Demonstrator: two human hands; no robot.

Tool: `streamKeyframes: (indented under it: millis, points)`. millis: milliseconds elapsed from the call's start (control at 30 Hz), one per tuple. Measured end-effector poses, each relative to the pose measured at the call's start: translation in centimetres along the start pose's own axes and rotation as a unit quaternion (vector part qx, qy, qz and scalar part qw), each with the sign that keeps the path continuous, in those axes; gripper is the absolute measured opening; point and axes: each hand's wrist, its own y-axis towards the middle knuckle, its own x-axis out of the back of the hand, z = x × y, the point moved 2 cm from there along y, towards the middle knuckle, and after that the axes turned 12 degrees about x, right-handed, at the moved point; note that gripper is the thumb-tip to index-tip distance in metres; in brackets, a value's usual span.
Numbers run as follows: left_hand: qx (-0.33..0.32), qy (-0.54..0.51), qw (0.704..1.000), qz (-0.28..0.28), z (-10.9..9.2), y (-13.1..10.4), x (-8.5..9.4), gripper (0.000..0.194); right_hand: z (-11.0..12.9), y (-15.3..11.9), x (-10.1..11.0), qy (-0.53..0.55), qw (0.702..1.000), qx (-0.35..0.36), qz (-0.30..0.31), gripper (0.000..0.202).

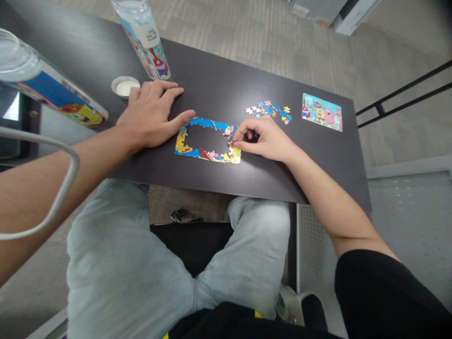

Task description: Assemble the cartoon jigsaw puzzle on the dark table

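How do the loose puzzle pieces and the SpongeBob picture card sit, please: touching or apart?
Apart: the head view shows dark tabletop between the loose pieces and the SpongeBob card.

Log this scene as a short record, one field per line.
puzzle: border joined, middle mostly unfilled, flat on the dark table
left hand: spread palm-down, thumb by the puzzle's far left corner
right hand: fingertips together at the puzzle's right border; grip unclear
loose pieces: scattered beyond the right hand
picture card: right of the loose pieces
round white lid: beside the left hand's fingers
printed containers: one beyond the left hand, one to its left
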Motion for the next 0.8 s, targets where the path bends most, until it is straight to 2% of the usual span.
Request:
streamKeyframes:
  millis: [267, 467, 567, 667, 800]
  points:
    - [0.019, 0.023, 1.000, 0.008, -0.3, 0.1, 0.2, 0.143, -0.2, -0.1, 0.3, -0.040, 0.998, 0.015, -0.035, 0.016]
    - [0.020, 0.017, 1.000, 0.006, -0.4, 0.1, 0.1, 0.147, -0.3, -0.1, 0.1, -0.069, 0.997, 0.024, -0.016, 0.021]
    - [0.007, 0.013, 1.000, -0.002, -0.1, 0.1, 0.0, 0.142, -0.3, 0.0, 0.7, -0.083, 0.996, 0.020, -0.031, 0.024]
    - [-0.009, 0.025, 1.000, -0.014, 0.0, -0.1, 0.0, 0.130, -1.3, -0.3, 2.6, -0.100, 0.991, 0.003, -0.090, 0.040]
    - [-0.027, 0.044, 0.998, -0.020, -0.3, -0.2, 0.1, 0.128, -5.4, -1.8, 7.5, -0.113, 0.967, -0.034, -0.224, 0.065]
